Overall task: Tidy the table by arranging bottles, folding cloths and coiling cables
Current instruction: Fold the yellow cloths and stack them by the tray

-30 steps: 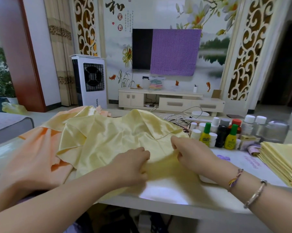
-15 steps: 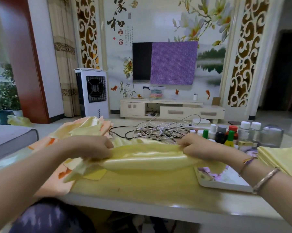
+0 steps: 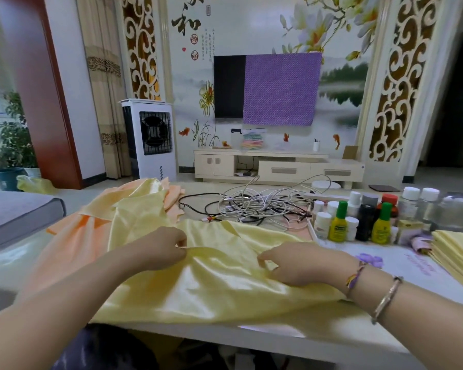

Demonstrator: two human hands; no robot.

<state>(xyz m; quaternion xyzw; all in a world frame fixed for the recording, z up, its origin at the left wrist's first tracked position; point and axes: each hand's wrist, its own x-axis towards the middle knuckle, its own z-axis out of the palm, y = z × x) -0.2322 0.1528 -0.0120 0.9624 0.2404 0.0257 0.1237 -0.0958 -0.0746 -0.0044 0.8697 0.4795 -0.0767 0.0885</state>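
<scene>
- Lying across the near middle of the white table [image 3: 278, 340], a shiny yellow cloth [image 3: 214, 284] is spread in soft folds, its near edge reaching the table's front edge.
- The left hand [image 3: 158, 249] rests on the cloth's left part, fingers curled, pinching a ridge of the fabric between thumb and fingertips.
- The right hand [image 3: 302, 265] lies on the cloth to the right, knuckles up, its fingers bent and nipping a small fold of the same cloth.
- The two hands are near each other, with a raised fold of cloth running between them.
- The right wrist wears a woven bracelet [image 3: 355, 273] and a metal bangle [image 3: 385, 300].
- To the left, a heap of orange and yellow cloths [image 3: 113, 220] lies crumpled, partly under the yellow cloth.
- Behind the cloth, in the middle of the table, sits a tangle of white and black cables [image 3: 257, 206].
- To the right of the cables stands a cluster of small bottles [image 3: 363, 217], upright and close together; two are yellow with green caps.
- At the far right edge lies a neat stack of folded cloths [image 3: 457, 252], pale yellow.
- Beyond the table: a wall-mounted TV [image 3: 230, 86] half covered by a purple drape [image 3: 281, 89], a low cabinet [image 3: 278, 166] beneath it, and a white air cooler [image 3: 150, 137] to the left.
</scene>
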